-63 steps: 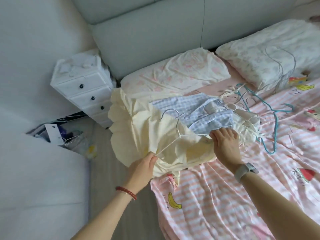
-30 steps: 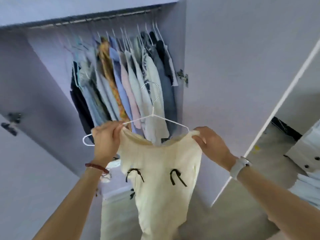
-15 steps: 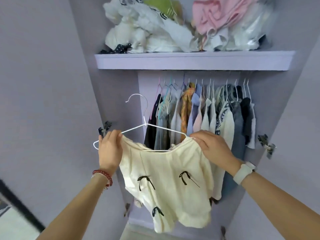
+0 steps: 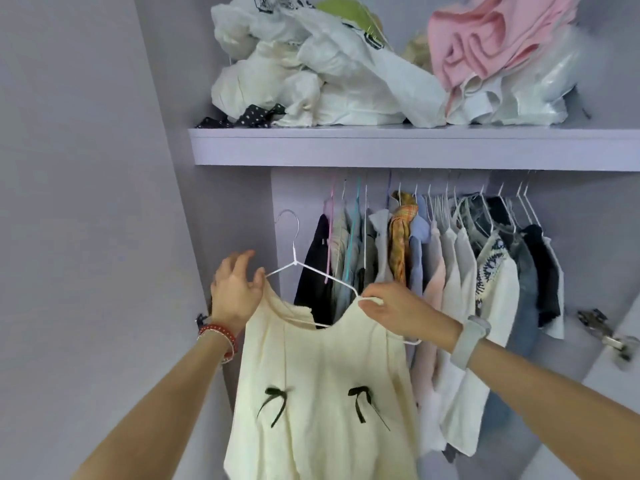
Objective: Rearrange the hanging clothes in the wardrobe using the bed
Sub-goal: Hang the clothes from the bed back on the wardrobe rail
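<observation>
Both hands support a cream top [image 4: 322, 386] on a white wire hanger [image 4: 313, 270] at lower centre of the frame. Right hand [image 4: 398, 315] pinches the garment's right shoulder and the hanger arm between thumb and curled fingers. Left hand [image 4: 235, 292] has the thumb against the left shoulder of the garment; its fingers are extended and spread, not wrapped round anything. Two black bows [image 4: 360, 398] sit on the front of the cream top. The hanger hook points up at centre left, clear of the rail.

Behind, at centre right, a row of hanging clothes [image 4: 450, 271] fills the wardrobe below a lilac shelf [image 4: 381, 147]. On the shelf, in the upper frame, lie white bundled items [image 4: 311, 74] and a pink fabric [image 4: 485, 46].
</observation>
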`<state>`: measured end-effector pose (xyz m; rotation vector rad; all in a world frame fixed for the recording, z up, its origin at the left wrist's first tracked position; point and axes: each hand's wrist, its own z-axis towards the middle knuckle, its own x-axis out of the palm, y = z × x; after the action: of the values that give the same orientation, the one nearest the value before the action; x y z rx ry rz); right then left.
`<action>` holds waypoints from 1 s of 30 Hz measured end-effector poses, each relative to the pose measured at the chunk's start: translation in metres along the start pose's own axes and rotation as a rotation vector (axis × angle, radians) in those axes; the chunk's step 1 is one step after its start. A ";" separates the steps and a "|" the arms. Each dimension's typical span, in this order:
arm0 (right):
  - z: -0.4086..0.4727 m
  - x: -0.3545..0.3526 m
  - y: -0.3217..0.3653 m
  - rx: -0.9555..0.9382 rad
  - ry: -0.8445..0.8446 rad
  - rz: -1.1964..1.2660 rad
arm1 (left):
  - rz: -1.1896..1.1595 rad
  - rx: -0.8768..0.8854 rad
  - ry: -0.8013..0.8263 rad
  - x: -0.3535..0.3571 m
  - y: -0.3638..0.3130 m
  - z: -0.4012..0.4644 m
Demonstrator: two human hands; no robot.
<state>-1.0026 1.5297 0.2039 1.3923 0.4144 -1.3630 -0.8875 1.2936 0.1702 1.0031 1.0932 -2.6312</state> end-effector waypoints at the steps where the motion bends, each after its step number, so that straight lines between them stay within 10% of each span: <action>1: 0.010 0.010 0.007 0.029 -0.013 0.011 | -0.025 0.021 -0.023 0.000 0.003 0.010; 16: 0.118 0.070 0.064 0.429 -0.397 0.382 | -0.237 0.268 -0.175 -0.006 -0.007 0.107; 30: 0.239 0.081 0.036 0.625 -0.694 0.284 | 0.163 0.413 -0.223 -0.012 -0.010 0.165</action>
<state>-1.0657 1.2826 0.2097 1.2761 -0.6935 -1.6913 -0.9696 1.1889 0.2695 0.7877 0.4111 -2.8019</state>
